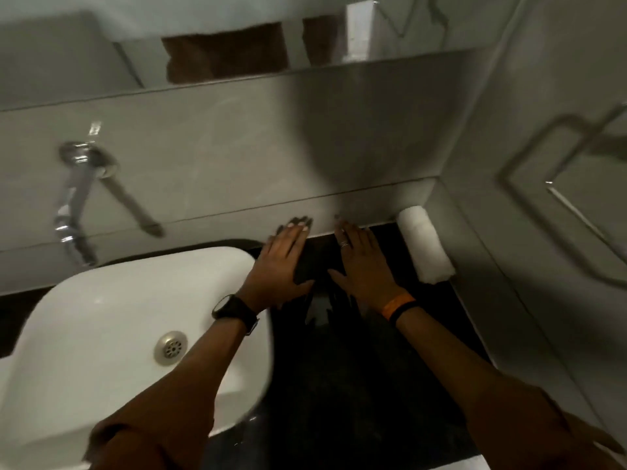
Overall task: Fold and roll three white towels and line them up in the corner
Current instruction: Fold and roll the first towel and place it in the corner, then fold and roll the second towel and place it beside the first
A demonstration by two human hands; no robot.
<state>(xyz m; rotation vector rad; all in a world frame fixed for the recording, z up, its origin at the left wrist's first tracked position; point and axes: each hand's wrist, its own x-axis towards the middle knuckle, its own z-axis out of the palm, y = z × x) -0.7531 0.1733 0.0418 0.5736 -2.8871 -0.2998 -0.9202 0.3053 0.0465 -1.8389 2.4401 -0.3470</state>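
Observation:
One rolled white towel (424, 244) lies on the black counter (339, 368), tight in the right corner against the side wall, its length running away from me. My left hand (281, 262) rests flat on the counter beside the basin, fingers spread, fingertips at the back wall. My right hand (361, 262) also lies flat, palm down, a little left of the rolled towel and not touching it. Neither hand holds anything. A strip of white at the bottom edge (339, 464) may be more cloth; I cannot tell.
A white basin (101, 334) with a metal drain (170, 347) fills the left of the counter. A chrome wall tap (76, 198) hangs above it. Grey tiled walls close the back and right sides, with a mirror (237, 45) above.

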